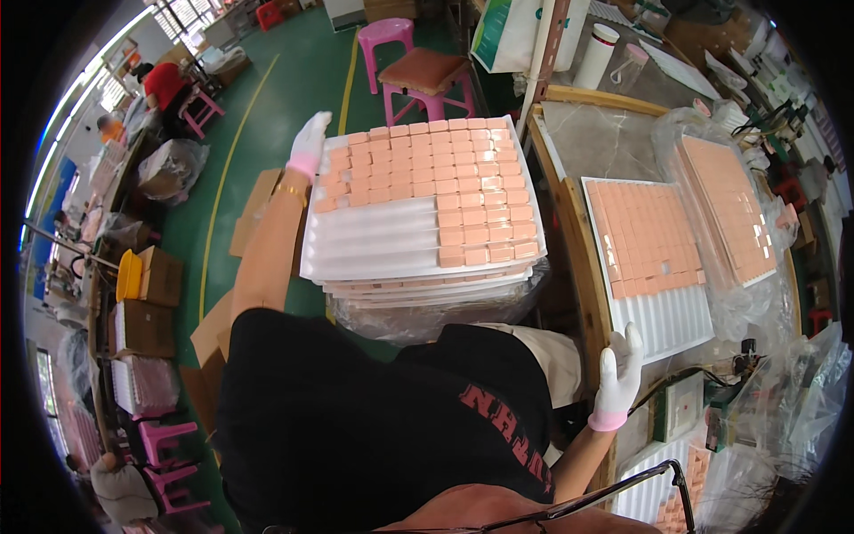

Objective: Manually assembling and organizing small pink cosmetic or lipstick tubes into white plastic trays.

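Note:
A stack of white ribbed trays (374, 236) stands in front of me. The top one carries rows of small peach-pink glossy blocks (418, 160), and its near left part shows bare ribs. My left hand (310, 142), in a white glove with a pink cuff, is at the stack's far left corner, its fingers stretched out beside the edge; whether it touches the tray I cannot tell. On the right, my right hand (619, 378), gloved alike, holds nothing and has thumb and fingers apart. It is by the near left corner of another partly filled tray (663, 320) on the workbench.
The workbench (592, 133) has a wooden edge. On it are a filled tray of pink blocks (725, 209) in plastic wrap, a white cup (596, 55) and a small boxy device (683, 405). Pink stools (384, 44) stand beyond the stack. Cardboard boxes (147, 334) line the left.

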Motion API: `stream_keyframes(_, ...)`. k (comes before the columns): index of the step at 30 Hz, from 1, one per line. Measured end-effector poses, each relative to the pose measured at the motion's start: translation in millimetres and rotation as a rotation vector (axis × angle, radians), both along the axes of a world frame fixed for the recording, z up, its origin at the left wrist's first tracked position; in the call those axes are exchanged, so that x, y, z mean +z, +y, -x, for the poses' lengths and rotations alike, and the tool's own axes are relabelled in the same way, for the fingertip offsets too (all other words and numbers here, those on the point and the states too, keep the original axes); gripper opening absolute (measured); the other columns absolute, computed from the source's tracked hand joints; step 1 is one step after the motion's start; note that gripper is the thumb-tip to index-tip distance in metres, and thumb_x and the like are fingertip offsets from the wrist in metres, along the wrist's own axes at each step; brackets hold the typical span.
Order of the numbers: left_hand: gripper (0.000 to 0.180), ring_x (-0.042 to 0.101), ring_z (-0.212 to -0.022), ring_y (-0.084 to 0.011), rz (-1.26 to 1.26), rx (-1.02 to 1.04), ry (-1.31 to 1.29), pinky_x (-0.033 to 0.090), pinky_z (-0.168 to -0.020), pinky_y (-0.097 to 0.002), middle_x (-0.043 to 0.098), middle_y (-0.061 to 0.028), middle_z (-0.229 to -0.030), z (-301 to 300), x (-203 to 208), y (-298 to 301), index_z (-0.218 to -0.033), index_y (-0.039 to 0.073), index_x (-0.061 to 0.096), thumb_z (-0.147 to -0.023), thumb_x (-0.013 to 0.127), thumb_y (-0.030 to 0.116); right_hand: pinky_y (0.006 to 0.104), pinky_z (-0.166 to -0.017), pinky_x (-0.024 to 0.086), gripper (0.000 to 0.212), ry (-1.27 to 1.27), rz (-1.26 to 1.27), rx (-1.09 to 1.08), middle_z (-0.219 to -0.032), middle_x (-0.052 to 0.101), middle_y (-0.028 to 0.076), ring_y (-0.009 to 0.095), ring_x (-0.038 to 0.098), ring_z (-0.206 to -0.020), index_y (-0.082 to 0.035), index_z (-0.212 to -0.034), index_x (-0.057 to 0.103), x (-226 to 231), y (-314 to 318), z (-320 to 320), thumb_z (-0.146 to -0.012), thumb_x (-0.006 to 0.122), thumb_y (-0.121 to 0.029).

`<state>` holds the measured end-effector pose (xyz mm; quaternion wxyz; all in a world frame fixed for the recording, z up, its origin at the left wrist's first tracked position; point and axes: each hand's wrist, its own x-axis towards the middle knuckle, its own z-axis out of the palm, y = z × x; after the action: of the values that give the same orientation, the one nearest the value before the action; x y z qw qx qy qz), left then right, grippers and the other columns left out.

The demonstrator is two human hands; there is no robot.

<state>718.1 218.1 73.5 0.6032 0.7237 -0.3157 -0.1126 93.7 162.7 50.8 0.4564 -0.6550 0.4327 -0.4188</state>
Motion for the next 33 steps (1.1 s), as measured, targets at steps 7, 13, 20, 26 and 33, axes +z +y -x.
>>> stream_keyframes(7, 0.077, 0.027, -0.137, -0.0245, 0.283, -0.055, 0.29, 0.019, -0.113, -0.0337, 0.029, -0.0158, -0.147, 51.2, -21.3, 31.8, -0.142, -0.001, 0.027, -0.094, 0.026, 0.059, 0.0352, -0.101, 0.034, 0.052, -0.047, -0.011, 0.003, -0.133, 0.045, 0.014, 0.023, 0.047, -0.117, 0.005, -0.136, 0.036, 5.8, -2.6, -7.1, -0.09, 0.054, -0.011)
stream_keyframes(13, 0.078, 0.021, -0.139, -0.0265, 0.36, -0.081, 0.474, 0.018, -0.113, -0.0343, 0.024, -0.0158, -0.149, 25.3, -40.6, 22.4, -0.143, -0.001, 0.025, -0.093, 0.029, 0.059, 0.0354, -0.1, 0.037, 0.051, -0.064, 0.0, -0.04, -0.134, 0.045, 0.013, 0.024, 0.05, -0.115, 0.003, -0.134, 0.039, 2.7, 0.2, 2.4, -0.086, 0.055, -0.002)
stream_keyframes(20, 0.079, 0.04, -0.128, -0.0288, 0.278, 0.276, 0.326, 0.031, -0.107, -0.0358, 0.04, -0.0184, -0.14, 30.9, -17.6, 13.5, -0.135, -0.005, 0.038, -0.093, 0.027, 0.062, 0.0344, -0.099, 0.038, 0.048, -0.112, -0.04, -0.079, -0.131, 0.045, 0.011, 0.022, 0.05, -0.112, 0.002, -0.131, 0.043, -1.2, 4.5, 13.4, -0.086, 0.056, -0.002)
stream_keyframes(26, 0.062, 0.047, -0.121, -0.0259, 0.455, -0.054, -0.051, 0.036, -0.104, -0.035, 0.046, -0.0166, -0.135, 123.0, 40.3, -105.5, -0.129, -0.005, 0.045, -0.099, 0.029, 0.047, 0.0329, -0.093, 0.044, 0.045, -0.136, -0.056, -0.203, -0.123, 0.052, 0.01, 0.021, 0.054, -0.109, 0.001, -0.127, 0.046, -13.4, 18.8, 21.1, -0.084, 0.061, -0.003)
stream_keyframes(33, 0.031, 0.056, -0.106, -0.0229, 0.339, -1.107, -0.693, 0.044, -0.093, -0.0332, 0.059, -0.0119, -0.112, 387.2, 51.5, -208.0, -0.115, 0.004, 0.057, -0.087, 0.06, 0.016, 0.0303, -0.088, 0.046, 0.045, -0.111, -0.067, -0.344, -0.121, 0.052, 0.012, 0.02, 0.056, -0.105, -0.001, -0.125, 0.049, -21.2, 45.0, 49.7, -0.082, 0.064, -0.008)
